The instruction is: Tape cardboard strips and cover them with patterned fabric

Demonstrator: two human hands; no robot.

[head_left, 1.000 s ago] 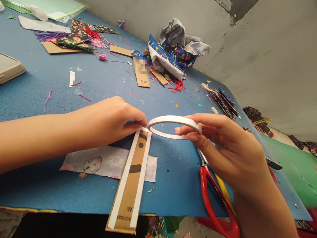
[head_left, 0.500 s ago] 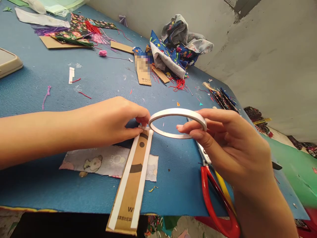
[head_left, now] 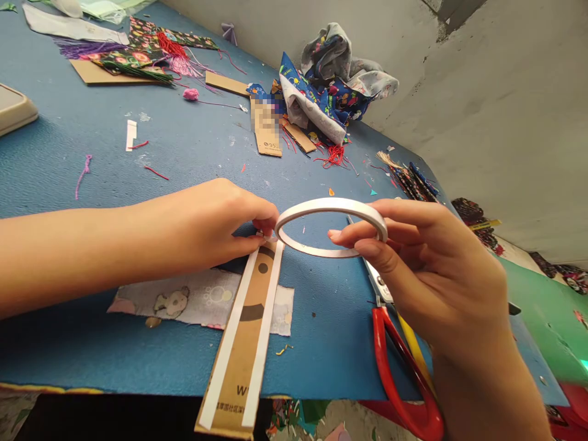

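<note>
**While your left hand (head_left: 229, 214) works the strip's far end, your right hand (head_left: 441, 269) lifts the tape roll (head_left: 326, 205)**

Since a second ago, the roll's right side has risen a little and its ring now tips further open towards you, while your left thumb has come lower onto the cardboard strip (head_left: 247, 346); the work seems, then, to centre on that far end, though your fingers hide whether the tape there is stuck or loose.

Your left thumb and forefinger pinch the strip's end; your right thumb and fingers clasp the roll's right rim, its left rim just beside that end.

The strip lies crosswise over a patterned cloth strip (head_left: 197, 297); its long axis runs from your left fingers nearward and slightly left, the near end jutting past the edge of the surface (head_left: 335, 349); two white bands (head_left: 261, 343) follow its long sides.
</note>
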